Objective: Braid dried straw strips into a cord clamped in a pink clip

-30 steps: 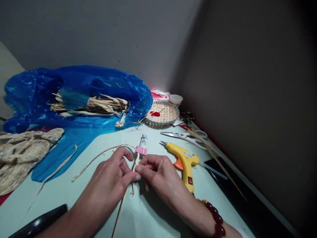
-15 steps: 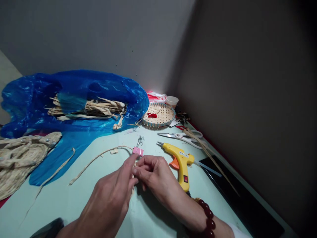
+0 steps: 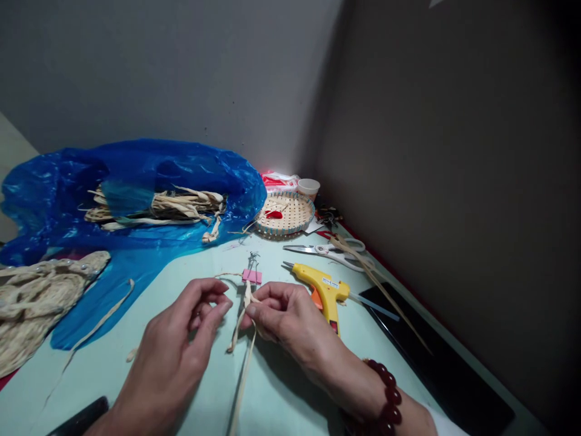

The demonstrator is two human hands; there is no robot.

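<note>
Pale straw strands run down the light green table, held at their far end by a pink binder clip. My right hand pinches the strands just below the clip, thumb and forefinger pressed together. My left hand hovers a little to the left with curled fingers, pinching a thin strand end that is hard to make out. A dark red bead bracelet is on my right wrist.
A yellow glue gun lies right of my hands, scissors beyond it. A round woven tray and a small cup stand near the corner. A blue plastic bag holds straw bundles; a woven straw piece lies left.
My left hand has let go of the crossing point and drawn back to the left. The long strand that arched leftward over the table now lies gathered near my hands. The view shifted slightly.
</note>
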